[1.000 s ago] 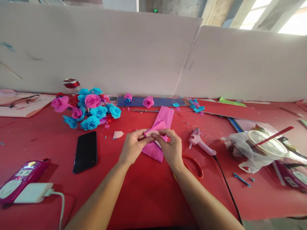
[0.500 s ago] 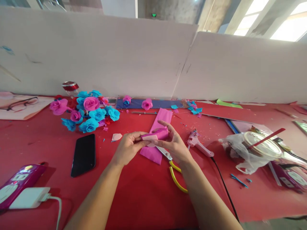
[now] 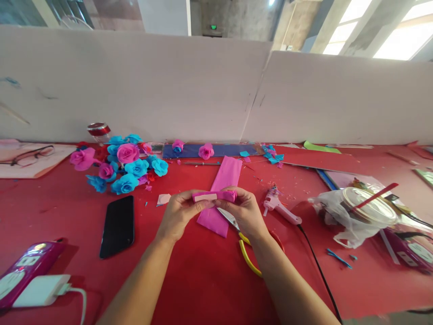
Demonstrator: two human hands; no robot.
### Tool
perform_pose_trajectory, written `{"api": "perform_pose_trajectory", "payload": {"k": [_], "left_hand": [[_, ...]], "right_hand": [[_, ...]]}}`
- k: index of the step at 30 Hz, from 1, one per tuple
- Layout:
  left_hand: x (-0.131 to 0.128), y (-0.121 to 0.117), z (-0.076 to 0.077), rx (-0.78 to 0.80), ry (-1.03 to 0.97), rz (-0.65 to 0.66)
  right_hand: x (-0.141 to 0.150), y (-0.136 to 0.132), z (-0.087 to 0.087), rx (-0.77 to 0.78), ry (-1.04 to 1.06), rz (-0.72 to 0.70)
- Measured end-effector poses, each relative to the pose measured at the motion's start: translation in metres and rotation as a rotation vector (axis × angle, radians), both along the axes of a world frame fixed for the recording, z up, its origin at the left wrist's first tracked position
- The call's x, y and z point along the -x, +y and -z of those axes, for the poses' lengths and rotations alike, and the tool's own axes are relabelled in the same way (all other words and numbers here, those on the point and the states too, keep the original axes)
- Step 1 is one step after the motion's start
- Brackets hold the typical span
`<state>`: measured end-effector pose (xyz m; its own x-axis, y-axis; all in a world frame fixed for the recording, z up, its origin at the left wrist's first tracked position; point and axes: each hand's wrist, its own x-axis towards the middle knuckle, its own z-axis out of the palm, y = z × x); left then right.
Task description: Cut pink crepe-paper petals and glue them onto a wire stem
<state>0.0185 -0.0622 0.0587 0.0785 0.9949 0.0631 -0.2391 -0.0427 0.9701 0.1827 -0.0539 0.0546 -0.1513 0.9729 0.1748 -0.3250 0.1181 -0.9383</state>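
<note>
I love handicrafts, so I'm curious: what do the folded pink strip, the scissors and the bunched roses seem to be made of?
Folded pink strip: probably crepe paper, matte and softly creased. Scissors: grey, shiny blades suggest metal; evenly coloured yellow and red handles are likely plastic. Bunched roses: likely paper too, given thin, curled petals, though fabric is possible.

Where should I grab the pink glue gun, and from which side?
By the handle, mid-length, I'd say, with the right hand coming from the right. The glue gun lies with its slim handle slanting toward the near right, while the nozzle points toward your side. Stop short of the handle's end, where the black cord leaves.
</note>
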Motion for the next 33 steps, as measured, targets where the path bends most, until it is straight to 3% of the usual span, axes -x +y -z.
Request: {"api": "perform_pose_trajectory", "payload": {"k": [4,7,9,13,14,16,18,22,27,33], "left_hand": [[-0.005,0.003,0.008,0.074,-0.039,-0.042],[-0.004,0.008,0.016,0.122,-0.053,-0.066],[-0.001,0.013,0.021,0.154,-0.061,-0.125],[0.007,0.022,0.027,0.233,-0.099,-0.244],[0.009,0.024,0.027,0.251,-0.111,-0.251],[0.011,0.025,0.027,0.283,-0.142,-0.25],[0.012,0.026,0.027,0.309,-0.173,-0.248],[0.012,0.027,0.03,0.387,-0.154,-0.311],[0.012,0.032,0.036,0.483,-0.158,-0.396],[0.016,0.035,0.035,0.605,-0.359,-0.431]], "right_hand": [[0.009,0.003,0.007,0.108,0.039,0.017],[0.011,0.005,0.007,0.117,-0.095,0.037],[0.001,-0.001,0.0,0.051,-0.333,0.135],[-0.043,-0.039,-0.015,-0.227,-1.07,0.464],[-0.055,-0.051,-0.014,-0.246,-1.229,0.451],[-0.075,-0.074,-0.004,-0.182,-1.421,0.295],[-0.087,-0.089,0.011,-0.153,-1.454,0.128],[-0.09,-0.094,0.026,-0.146,-1.441,0.027],[-0.097,-0.08,0.015,0.017,-1.419,-0.02],[-0.103,-0.087,-0.006,0.127,-1.018,0.038]]}}
